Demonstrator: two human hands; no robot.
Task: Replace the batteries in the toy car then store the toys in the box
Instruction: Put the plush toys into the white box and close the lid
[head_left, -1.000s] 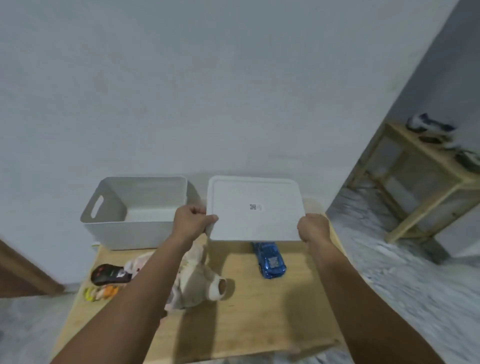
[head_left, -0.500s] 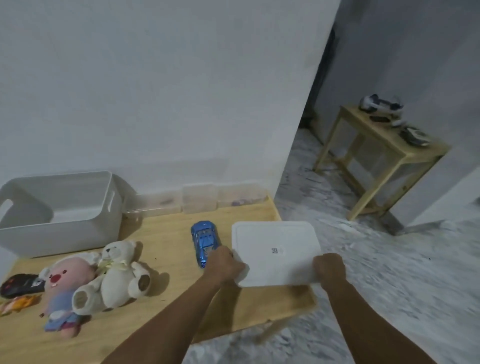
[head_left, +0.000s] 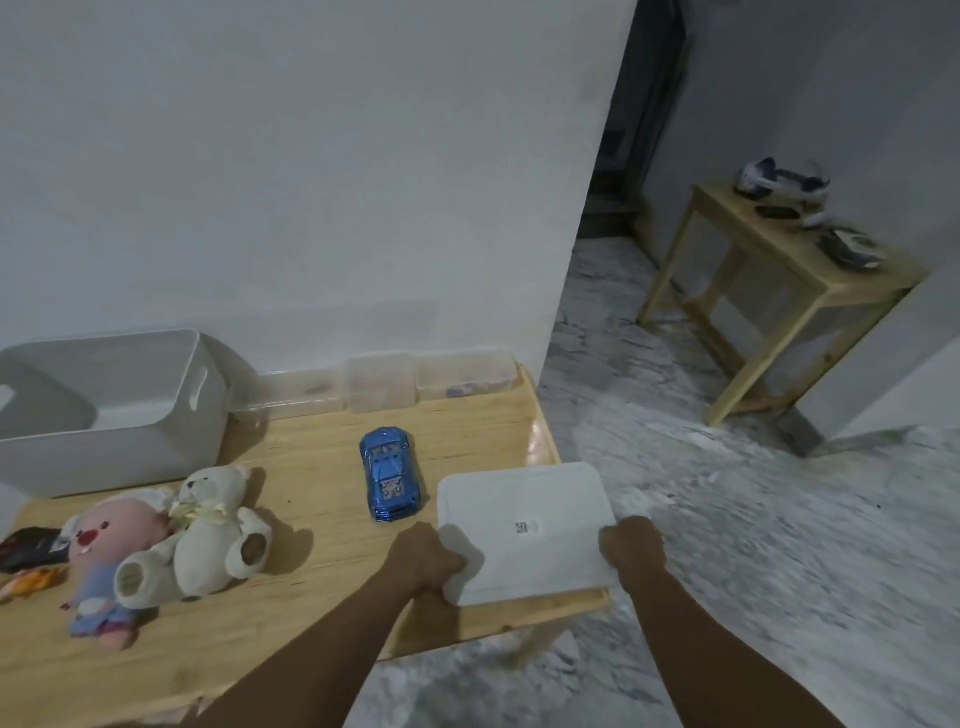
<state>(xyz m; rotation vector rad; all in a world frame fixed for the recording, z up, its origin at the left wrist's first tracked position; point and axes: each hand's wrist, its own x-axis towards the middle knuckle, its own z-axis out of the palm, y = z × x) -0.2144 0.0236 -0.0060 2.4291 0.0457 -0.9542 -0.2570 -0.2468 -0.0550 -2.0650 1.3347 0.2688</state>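
Note:
A white box lid (head_left: 524, 525) lies over the right front corner of the wooden table (head_left: 311, 478), overhanging the edge. My left hand (head_left: 427, 561) grips its left edge and my right hand (head_left: 632, 545) grips its right edge. The blue toy car (head_left: 389, 473) sits just left of the lid, nose toward the wall. The open white box (head_left: 104, 410) stands at the back left. A white teddy bear (head_left: 213, 530) and a pink plush (head_left: 106, 561) lie in front of the box.
Clear plastic containers (head_left: 382, 382) line the wall at the table's back. A dark packet (head_left: 31, 545) and an orange item (head_left: 26, 582) lie at the far left edge. A second wooden table (head_left: 769, 291) with devices stands across the marble floor to the right.
Both hands carried the lid from near the box, lowering it to the table's right front corner. The view swung right.

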